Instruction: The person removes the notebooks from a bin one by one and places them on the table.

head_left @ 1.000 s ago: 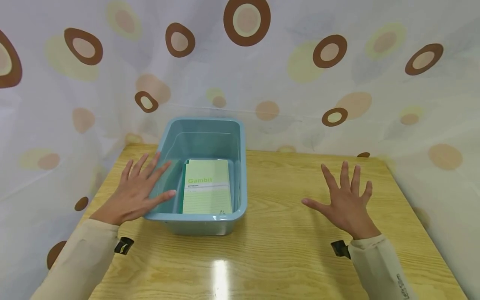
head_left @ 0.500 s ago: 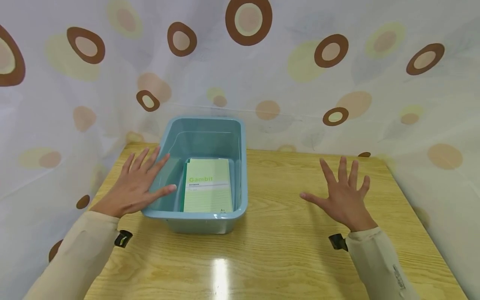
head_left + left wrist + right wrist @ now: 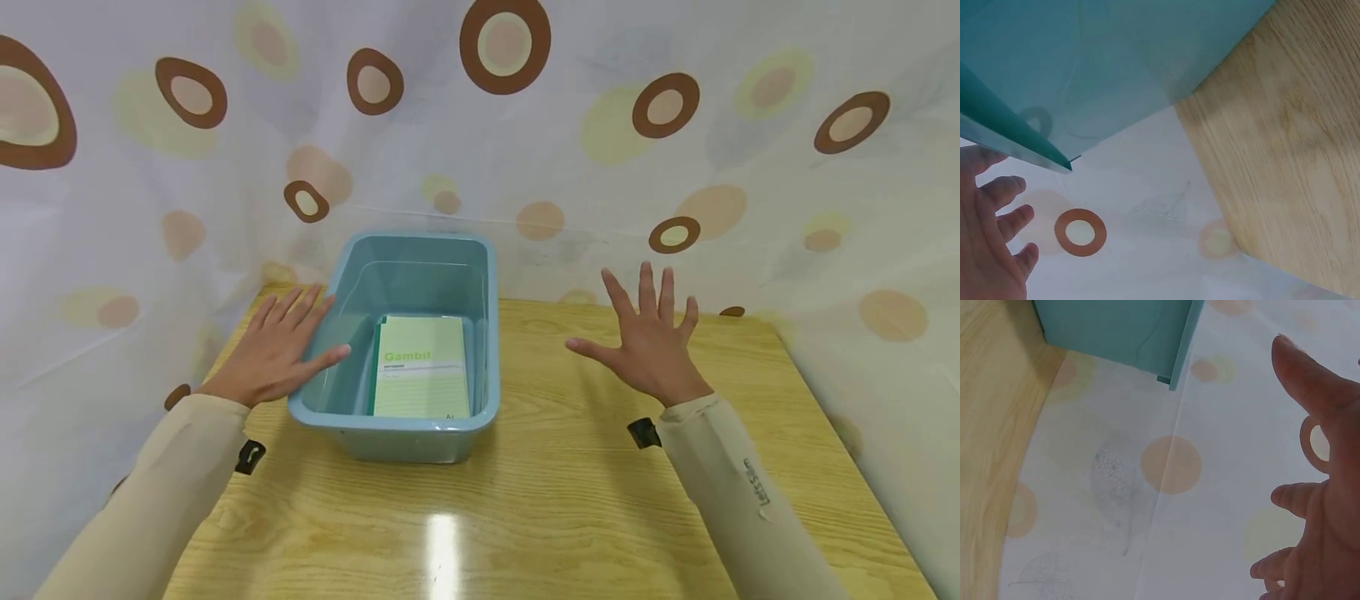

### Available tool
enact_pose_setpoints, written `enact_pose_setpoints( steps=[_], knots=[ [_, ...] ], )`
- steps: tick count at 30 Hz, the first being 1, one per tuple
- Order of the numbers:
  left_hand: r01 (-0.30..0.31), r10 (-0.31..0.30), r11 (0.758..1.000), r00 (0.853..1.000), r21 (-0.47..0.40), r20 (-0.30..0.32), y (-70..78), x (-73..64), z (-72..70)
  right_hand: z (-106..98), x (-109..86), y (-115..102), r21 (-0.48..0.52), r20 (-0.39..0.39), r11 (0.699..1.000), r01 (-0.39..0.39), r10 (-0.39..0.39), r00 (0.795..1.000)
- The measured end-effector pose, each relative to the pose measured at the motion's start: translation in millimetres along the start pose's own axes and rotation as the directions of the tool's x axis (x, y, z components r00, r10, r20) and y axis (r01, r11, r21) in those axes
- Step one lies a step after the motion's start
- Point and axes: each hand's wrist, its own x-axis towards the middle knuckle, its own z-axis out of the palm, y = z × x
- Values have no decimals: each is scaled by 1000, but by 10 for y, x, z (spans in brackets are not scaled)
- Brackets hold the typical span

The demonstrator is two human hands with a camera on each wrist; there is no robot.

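A blue plastic basin stands on the wooden table, left of the middle. Inside it lies a pale green notebook with "Gambit" printed on its cover. My left hand is at the basin's left rim with its fingers spread; whether it touches the rim I cannot tell. The left wrist view has the basin's outer wall just above that hand's fingers. Apart from the basin, to its right, my right hand hovers over the table with fingers spread and holds nothing. In the right wrist view its thumb points towards the basin.
The wooden table reaches back to a white curtain patterned with brown, yellow and peach circles. That curtain also borders the table at left and right. Each beige sleeve has a small black device near the wrist.
My right hand has moved forward and left, towards the basin. My left hand has shifted slightly forward along the basin's left side, fingers still spread. The basin and notebook stay put.
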Motion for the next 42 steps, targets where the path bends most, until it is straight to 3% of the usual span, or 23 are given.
enact_pose_setpoints(
  steps=[12, 21, 30, 36, 42],
  knots=[
    [1, 0, 1000, 999, -11, 42, -101, 214, 24, -126, 729, -443, -4, 67, 994, 105, -105, 992],
    [-6, 6, 1000, 999, -1, 36, -180, 203, 53, -63, 1094, -932, 27, 162, 975, 221, -223, 961],
    [-7, 7, 1000, 999, 14, 32, -193, 159, 78, 166, 1331, -1446, 64, 256, 959, 276, -283, 924],
    [-6, 5, 1000, 999, 24, 37, -195, 146, 58, 357, 1419, -1670, 72, 345, 965, 253, -262, 901],
    [3, -4, 1000, 999, 10, 41, -187, 141, 51, 624, 1512, -1801, 86, 386, 975, 205, -223, 895]
  ],
)
